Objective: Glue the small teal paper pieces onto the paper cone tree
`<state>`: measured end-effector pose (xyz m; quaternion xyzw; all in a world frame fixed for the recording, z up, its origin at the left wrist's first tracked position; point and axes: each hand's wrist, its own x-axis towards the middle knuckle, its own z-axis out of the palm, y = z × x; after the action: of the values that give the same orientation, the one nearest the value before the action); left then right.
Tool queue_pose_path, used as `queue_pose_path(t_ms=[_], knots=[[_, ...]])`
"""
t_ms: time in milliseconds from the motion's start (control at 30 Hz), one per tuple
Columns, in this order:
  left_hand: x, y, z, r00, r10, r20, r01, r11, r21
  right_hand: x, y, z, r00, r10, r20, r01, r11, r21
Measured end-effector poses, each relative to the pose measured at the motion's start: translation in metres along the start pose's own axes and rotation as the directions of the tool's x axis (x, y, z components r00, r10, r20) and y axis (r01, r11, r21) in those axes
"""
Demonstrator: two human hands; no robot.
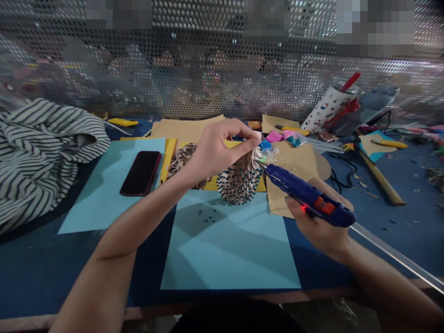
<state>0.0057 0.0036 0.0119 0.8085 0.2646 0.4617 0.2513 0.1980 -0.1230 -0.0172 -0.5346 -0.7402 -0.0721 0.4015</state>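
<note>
My left hand (pixel 227 145) is closed, thumb and forefinger pinching the pale top of a spiky craft piece (pixel 239 182). That piece is rounded and covered in pale pointed scales with dark teal tips, and it hangs over the papers. Wrapped round a blue hot glue gun (pixel 298 189), my right hand (pixel 324 231) holds it with the nozzle against or very near the piece's upper right side. A red light glows on the gun, and a long clear glue stick (pixel 395 252) sticks out of its back. Below lies a light blue sheet (pixel 229 249) with small dark bits on it.
A phone (pixel 141 173) lies on another blue sheet at left, beside striped cloth (pixel 45 157). Behind my left hand is a heap of brown-and-white flakes (pixel 182 162). At right are a patterned tumbler (pixel 324 108) and a wooden stick (pixel 381 178). Perforated metal (pixel 194 78) closes the back.
</note>
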Motion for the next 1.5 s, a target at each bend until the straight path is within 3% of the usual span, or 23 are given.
queue_pose_path(t_ms=[300, 700, 1500], knots=[[-0.0004, -0.0011, -0.0001, 1.0, -0.004, 0.0, 0.004, 1.0, 0.011, 0.0011, 0.0001, 0.0014, 0.999, -0.037, -0.011, 0.037, 0.999, 0.008], [-0.0014, -0.0004, 0.0002, 1.0, -0.013, -0.001, 0.013, 1.0, 0.0, -0.0056, -0.0024, -0.0031, 1.0, 0.025, -0.012, -0.024, 0.999, 0.032], [-0.0008, 0.003, -0.0013, 0.999, -0.035, 0.023, 0.035, 0.999, 0.015, -0.0076, -0.0038, 0.0016, 0.998, -0.055, 0.043, 0.052, 0.997, 0.065]])
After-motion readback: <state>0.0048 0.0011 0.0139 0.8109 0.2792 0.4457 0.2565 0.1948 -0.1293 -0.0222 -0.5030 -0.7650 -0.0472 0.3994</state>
